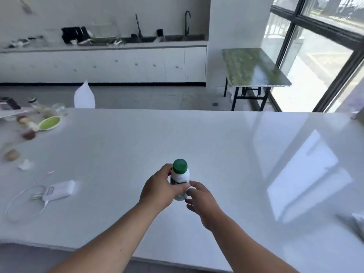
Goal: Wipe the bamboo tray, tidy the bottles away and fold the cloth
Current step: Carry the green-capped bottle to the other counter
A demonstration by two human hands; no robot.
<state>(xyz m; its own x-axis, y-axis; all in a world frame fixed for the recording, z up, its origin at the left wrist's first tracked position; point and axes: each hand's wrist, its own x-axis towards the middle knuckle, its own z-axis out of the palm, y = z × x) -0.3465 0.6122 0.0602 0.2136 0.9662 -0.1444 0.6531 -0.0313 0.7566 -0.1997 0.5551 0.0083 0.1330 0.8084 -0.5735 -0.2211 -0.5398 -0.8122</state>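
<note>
A small white bottle [180, 177] with a green cap is held upright over the middle of the white table [226, 146]. My left hand [159, 188] is wrapped around its body from the left. My right hand [201, 200] touches its lower right side with thumb and fingertips. Several other small bottles and jars [29, 127] stand blurred at the table's far left. A grey cloth [354, 225] lies at the right edge, partly cut off. No bamboo tray is in view.
A green lid-like dish [49, 123] lies among the jars. A white power bank [59, 191] with cables, a crumpled paper scrap [25, 164] and a brown round object [12, 154] lie on the left. A white chair back [84, 98] stands behind the table.
</note>
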